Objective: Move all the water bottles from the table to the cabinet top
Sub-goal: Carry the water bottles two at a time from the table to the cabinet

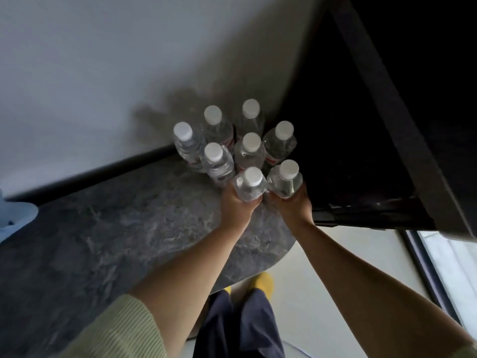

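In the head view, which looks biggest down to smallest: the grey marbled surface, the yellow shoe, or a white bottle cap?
1. Grey marbled surface, by far the largest.
2. Yellow shoe, only partly visible.
3. White cap on the clear bottle in the left hand; it sits nearer the camera, so the gap to the shoe is unsure.

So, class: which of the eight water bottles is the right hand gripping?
The front-right bottle, nearest the dark cabinet: the right hand grips it; its neighbour is in the left hand.

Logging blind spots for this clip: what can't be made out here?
- Head view: red bottle labels blurred, unreadable.
- Fingers of left hand and right hand hidden behind gripped bottles.
- Pale blue object cut off by left edge.
- Dark cabinet interior too dark.
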Available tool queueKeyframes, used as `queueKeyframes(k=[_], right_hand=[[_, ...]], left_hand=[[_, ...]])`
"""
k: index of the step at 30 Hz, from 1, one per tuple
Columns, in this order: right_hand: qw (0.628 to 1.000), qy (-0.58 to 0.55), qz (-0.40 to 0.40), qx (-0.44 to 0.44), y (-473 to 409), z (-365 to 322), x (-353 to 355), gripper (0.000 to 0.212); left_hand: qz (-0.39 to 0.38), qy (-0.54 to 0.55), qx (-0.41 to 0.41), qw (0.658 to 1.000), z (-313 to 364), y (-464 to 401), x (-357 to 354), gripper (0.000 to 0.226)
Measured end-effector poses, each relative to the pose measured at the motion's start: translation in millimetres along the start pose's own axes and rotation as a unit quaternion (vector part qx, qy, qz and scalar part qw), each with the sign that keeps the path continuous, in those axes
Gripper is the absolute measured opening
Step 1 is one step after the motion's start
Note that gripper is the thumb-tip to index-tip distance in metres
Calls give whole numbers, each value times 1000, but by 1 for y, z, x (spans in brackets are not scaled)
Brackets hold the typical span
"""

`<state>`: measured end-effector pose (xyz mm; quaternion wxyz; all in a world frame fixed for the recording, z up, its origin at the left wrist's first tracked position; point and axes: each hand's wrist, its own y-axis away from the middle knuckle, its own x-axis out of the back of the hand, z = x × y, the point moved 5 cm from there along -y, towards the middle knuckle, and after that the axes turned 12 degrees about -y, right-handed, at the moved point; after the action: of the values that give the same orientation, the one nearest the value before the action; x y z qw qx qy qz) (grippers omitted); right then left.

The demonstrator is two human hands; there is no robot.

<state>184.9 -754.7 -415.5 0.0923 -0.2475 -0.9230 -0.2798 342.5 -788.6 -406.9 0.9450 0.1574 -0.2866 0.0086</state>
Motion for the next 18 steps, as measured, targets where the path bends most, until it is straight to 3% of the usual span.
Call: queueKeyframes(k=[3, 10, 18], right_hand=[[1000, -13, -3, 22, -12, -1, -7, 84], [999, -42, -21, 13, -23, 12, -11, 92], [998, 7, -62, -13, -9, 0, -1, 98]], left_hand=[[46, 6, -20, 999, -2, -3, -6, 56], [61, 32, -24, 997, -7, -2, -11, 56], [-62, 49, 12, 997, 4, -1, -1, 73]])
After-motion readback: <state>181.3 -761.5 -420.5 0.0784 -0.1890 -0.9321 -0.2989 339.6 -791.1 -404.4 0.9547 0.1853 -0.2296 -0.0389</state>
